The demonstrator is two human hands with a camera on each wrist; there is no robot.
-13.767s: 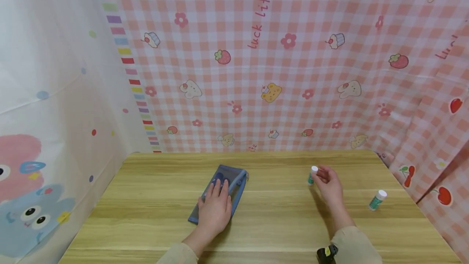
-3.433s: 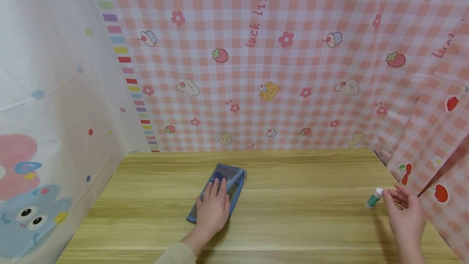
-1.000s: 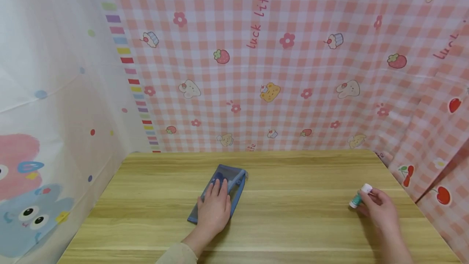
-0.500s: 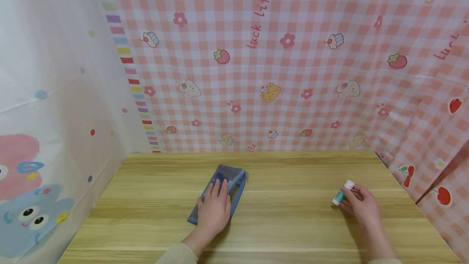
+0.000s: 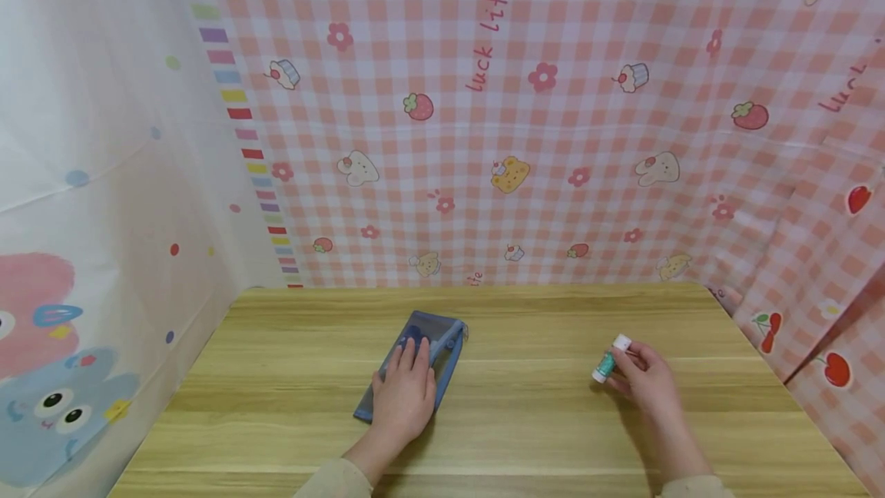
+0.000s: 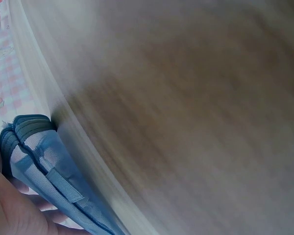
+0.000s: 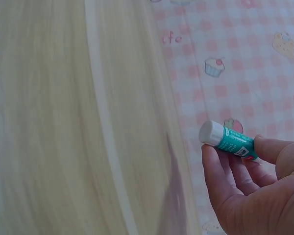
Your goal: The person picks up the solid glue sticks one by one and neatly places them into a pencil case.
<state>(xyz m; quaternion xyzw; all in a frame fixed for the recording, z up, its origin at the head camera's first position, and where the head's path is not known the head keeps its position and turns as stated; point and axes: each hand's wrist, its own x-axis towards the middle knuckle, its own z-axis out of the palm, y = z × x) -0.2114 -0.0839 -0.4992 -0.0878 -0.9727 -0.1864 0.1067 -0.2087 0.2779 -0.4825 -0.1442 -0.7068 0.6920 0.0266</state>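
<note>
A blue mesh zip pencil pouch (image 5: 449, 363) lies slantwise on the table, with something dark blue showing through its far part. My left hand (image 5: 404, 398) rests flat on it, fingers extended, covering its middle; the left wrist view shows the zipped edge of the pouch (image 6: 63, 183) beside the fingers. To the right, my right hand (image 5: 650, 383) pinches a green glue stick (image 5: 605, 365) with white ends, tilted above the table. In the right wrist view, thumb and fingers grip the glue stick (image 7: 230, 142) near one end, its white end pointing away.
The wood-grain table (image 5: 525, 436) reaches back to a pink checked cloth (image 5: 539, 137) hung behind it. A white patterned cloth (image 5: 124, 198) hangs on the left, and another checked cloth (image 5: 830, 252) with cherries hangs on the right.
My right hand has taken the glue stick from the table's right side and carried it left. A second glue stick, held 13.8 s ago, is out of sight. My left hand stays put.
</note>
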